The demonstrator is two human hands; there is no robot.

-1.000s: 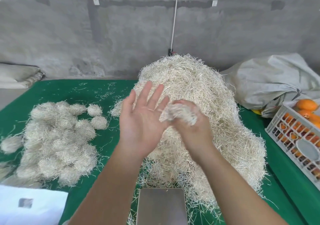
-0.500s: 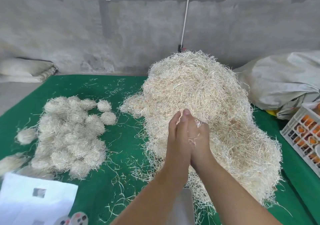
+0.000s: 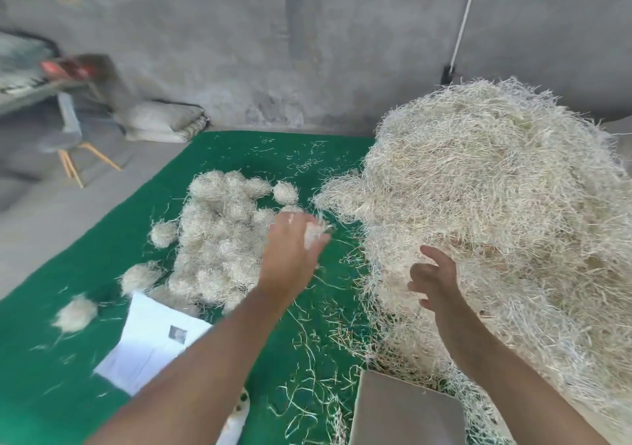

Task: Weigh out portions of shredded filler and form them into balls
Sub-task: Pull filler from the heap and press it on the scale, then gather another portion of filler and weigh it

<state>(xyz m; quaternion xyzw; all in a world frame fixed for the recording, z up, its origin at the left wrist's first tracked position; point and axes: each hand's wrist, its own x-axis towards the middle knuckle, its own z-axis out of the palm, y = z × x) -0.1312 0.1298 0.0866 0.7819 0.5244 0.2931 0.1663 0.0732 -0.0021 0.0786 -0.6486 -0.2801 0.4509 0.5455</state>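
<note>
1. Two bare forearms reach in from the near edge, with no sleeve showing on either as far as the view goes.
2. The left hand wears no glove, ring or watch that I can make out (its fingertips are smeared by motion blur, so small details there are lost).
3. The right hand is likewise ungloved, its wrist plain, with no band or strap.
4. Both arms are slim and long, tapering to narrow wrists.
</note>
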